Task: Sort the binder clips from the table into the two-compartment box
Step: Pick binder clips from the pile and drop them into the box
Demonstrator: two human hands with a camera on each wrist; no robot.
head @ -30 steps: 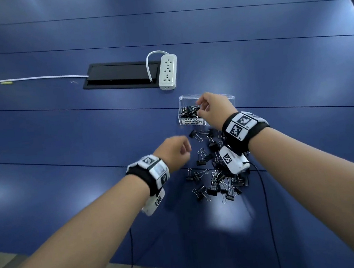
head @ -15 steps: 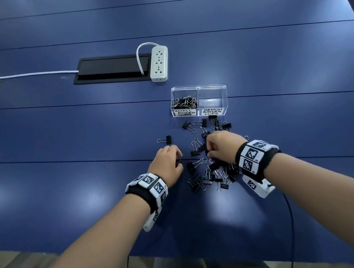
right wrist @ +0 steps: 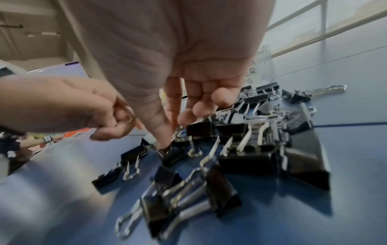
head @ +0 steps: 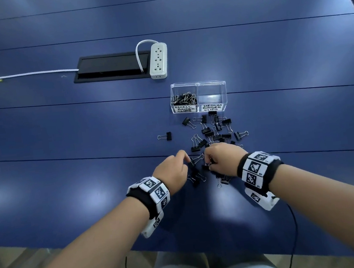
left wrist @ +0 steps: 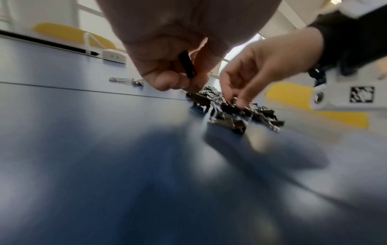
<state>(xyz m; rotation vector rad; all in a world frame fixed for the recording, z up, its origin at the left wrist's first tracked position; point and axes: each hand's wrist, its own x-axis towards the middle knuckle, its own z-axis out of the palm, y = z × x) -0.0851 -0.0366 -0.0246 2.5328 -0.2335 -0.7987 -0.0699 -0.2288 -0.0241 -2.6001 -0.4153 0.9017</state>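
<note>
On the blue desk [head: 67, 190], the clear two-compartment box [head: 199, 96] holds small black binder clips [head: 184, 99] on its left side only, its medium side empty, while many scattered black binder clips [head: 213, 134] wait; the left hand [head: 172, 171] pinches one black clip [left wrist: 187, 66], and the right hand [head: 223, 160] has its fingers curled down into the pile, its hold unclear.

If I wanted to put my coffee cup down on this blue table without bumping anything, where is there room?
The table is bare left of the lone clip, and right of the box toward the far edge. Behind the power strip is open too. Crowded: the clip pile in front of the box, where the left hand and right hand are picking.
</note>
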